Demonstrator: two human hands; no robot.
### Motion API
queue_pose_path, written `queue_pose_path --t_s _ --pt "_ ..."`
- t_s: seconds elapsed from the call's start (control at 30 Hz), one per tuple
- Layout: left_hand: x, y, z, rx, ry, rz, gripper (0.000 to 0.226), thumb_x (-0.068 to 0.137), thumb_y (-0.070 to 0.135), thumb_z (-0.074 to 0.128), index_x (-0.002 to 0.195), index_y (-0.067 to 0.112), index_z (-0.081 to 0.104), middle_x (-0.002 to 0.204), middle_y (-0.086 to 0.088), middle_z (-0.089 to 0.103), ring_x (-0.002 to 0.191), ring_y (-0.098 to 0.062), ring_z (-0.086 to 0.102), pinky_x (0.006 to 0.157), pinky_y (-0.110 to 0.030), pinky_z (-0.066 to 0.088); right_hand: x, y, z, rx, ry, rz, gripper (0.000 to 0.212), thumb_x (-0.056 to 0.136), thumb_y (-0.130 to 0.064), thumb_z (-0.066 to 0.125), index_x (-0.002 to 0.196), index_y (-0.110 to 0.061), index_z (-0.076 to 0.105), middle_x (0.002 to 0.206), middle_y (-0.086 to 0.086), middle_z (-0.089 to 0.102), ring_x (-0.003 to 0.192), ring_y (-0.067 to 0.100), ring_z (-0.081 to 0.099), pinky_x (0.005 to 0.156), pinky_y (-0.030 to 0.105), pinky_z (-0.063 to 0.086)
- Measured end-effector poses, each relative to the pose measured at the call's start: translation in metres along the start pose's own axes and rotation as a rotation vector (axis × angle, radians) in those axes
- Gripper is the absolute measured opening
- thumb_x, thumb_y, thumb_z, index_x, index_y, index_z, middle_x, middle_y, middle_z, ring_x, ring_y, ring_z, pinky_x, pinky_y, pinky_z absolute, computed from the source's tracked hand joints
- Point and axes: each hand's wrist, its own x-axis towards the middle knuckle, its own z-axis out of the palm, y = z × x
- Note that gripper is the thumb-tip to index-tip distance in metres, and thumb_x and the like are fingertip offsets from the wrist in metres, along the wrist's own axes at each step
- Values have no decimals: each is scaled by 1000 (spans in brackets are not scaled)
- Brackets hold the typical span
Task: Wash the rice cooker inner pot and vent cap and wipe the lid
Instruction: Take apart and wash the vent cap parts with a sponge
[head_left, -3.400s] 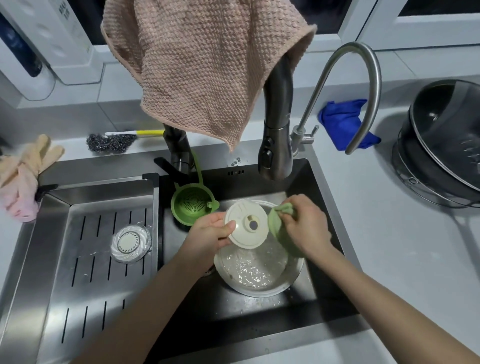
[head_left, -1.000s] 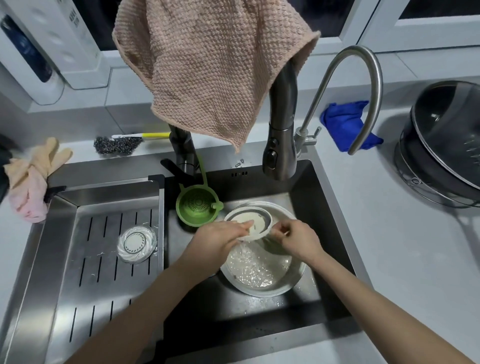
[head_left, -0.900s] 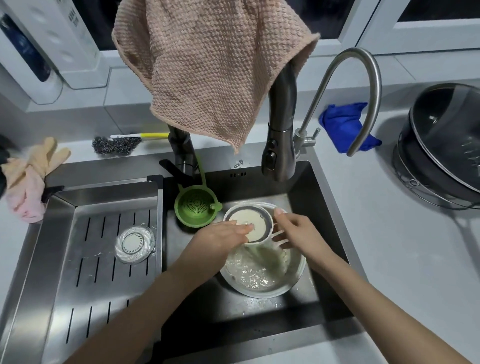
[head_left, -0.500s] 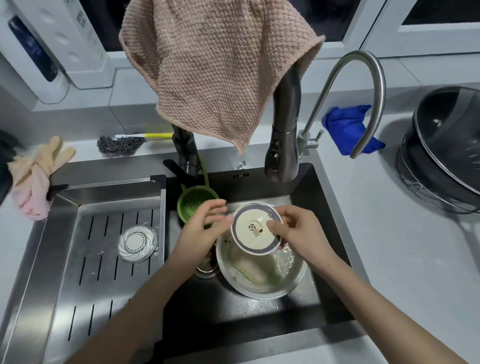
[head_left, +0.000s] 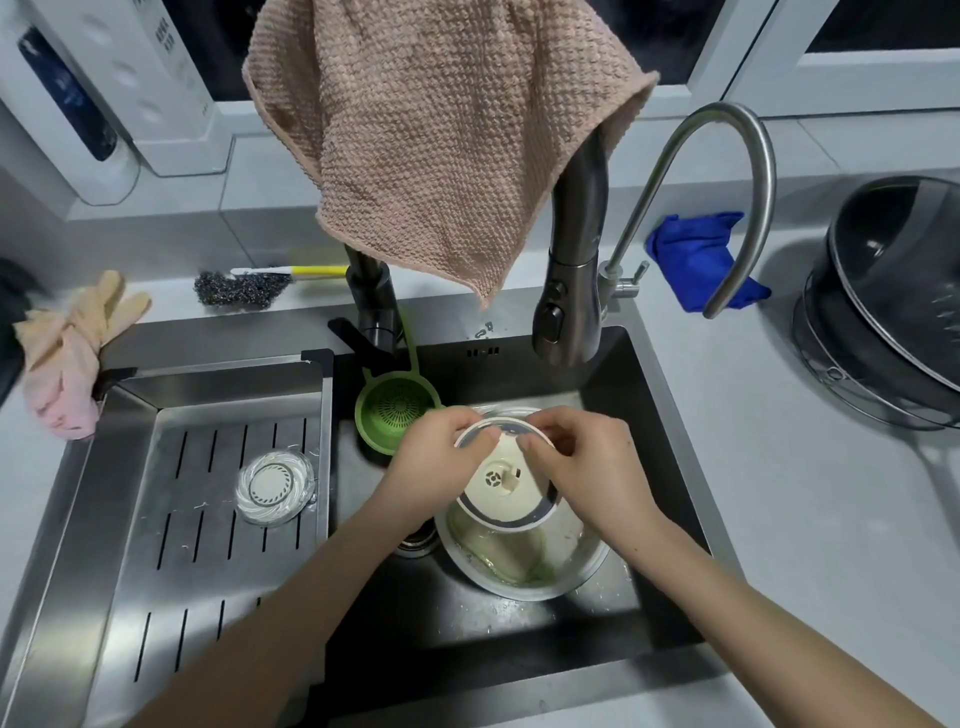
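Both my hands hold a round cream vent cap with a grey rim over the sink, its underside turned up. My left hand grips its left edge and my right hand pinches its upper right edge. Below it a metal bowl sits in the dark sink with a green sponge lying in soapy water. A second clear round part lies on the steel drain rack at the left. The black inner pot leans in a wire stand on the counter at the right.
A green strainer hangs at the sink's back wall. A beige cloth drapes over the dark tap, beside a curved steel tap. A blue cloth, a steel scrubber and rubber gloves lie on the counter.
My right hand dropped the green sponge into the bowl. Both hands lifted the cap out of the bowl and turned its underside up; the right hand now pinches its upper edge.
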Motion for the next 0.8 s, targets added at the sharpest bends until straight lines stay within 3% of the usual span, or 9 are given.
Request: queue_pose_path --t_s 0.13,0.2,0.3,0.4,0.5,0.57,0.67,0.8 --pt "0 1 0 -76 -7 -49 15 88 20 59 75 16 64 71 -8 64 69 -21 58 69 -42 49 5 -3 -1 295 -56 174 22 76 -4 75 73 -24 67 66 -7 67 59 0 60 69 28 55" --pt "1 2 0 -94 -22 -70 14 85 27 61 77 16 65 78 -12 67 76 -28 63 73 -45 51 5 -3 -2 323 -71 192 23 75 -2 75 73 -24 67 66 -5 67 57 -1 60 68 27 55" --pt "2 6 2 -145 -11 -104 21 84 35 65 74 16 66 77 -11 68 73 -21 63 73 -42 51 6 -5 -1 331 -86 183 20 75 -2 76 76 -20 69 68 -4 68 58 0 60 65 23 54" --pt "3 5 3 -123 38 -91 19 86 30 64 70 20 64 73 -3 67 70 -14 60 72 -39 50 7 -7 0 386 -101 208 18 75 -1 75 77 -19 70 67 -3 68 59 2 61 65 22 53" --pt "1 4 4 -101 74 -49 17 87 25 63 70 23 63 70 1 65 69 -12 59 70 -37 49 8 -7 0 535 -113 268 8 80 -7 73 77 -15 72 71 12 69 66 12 63 70 30 51" --pt "-1 5 6 -72 102 -27 16 88 23 62 72 22 63 69 5 64 70 -12 59 69 -35 49 8 -7 2 510 -116 281 4 82 -13 72 78 -14 73 74 17 68 68 16 63 71 35 51" --pt "-4 7 8 -67 126 -3 14 89 20 59 77 19 65 70 5 64 72 -14 60 70 -35 49 10 -9 3 470 -104 267 4 85 -9 67 85 -7 71 72 9 68 65 12 62 66 29 50" --pt "-6 9 9 -71 122 18 18 92 17 55 77 23 64 70 6 63 72 -12 58 69 -31 46 12 -10 1 361 -97 210 7 86 -7 65 87 -7 71 76 8 69 69 15 63 64 31 51"
